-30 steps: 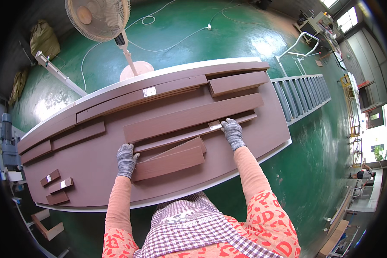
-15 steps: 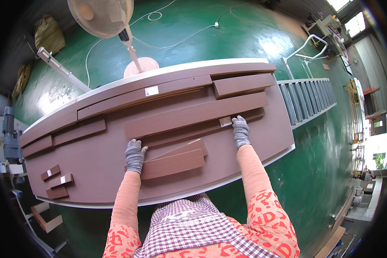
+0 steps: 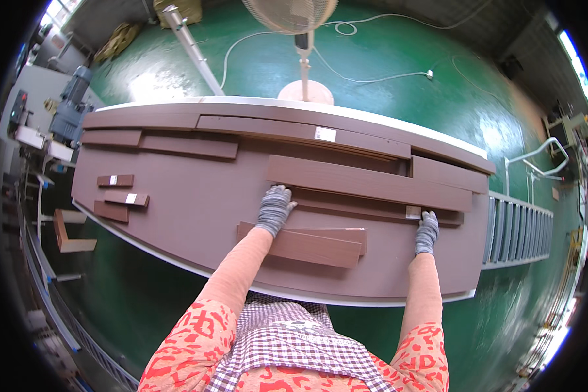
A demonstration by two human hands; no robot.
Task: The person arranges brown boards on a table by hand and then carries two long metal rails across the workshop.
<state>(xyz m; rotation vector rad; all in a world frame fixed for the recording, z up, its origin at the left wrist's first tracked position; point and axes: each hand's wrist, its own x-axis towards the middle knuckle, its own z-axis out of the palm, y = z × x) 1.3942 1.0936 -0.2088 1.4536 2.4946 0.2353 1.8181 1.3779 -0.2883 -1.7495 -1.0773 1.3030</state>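
Brown table [image 3: 196,215]; left hand [image 3: 276,209] half-curled at left end of labelled strip [image 3: 366,208], right hand [image 3: 427,232] half-curled by its label [image 3: 413,212], gripping or just touching can't tell; strip on table, wide board [image 3: 372,183] just beyond; sack [image 3: 179,10] farther back, contents hidden
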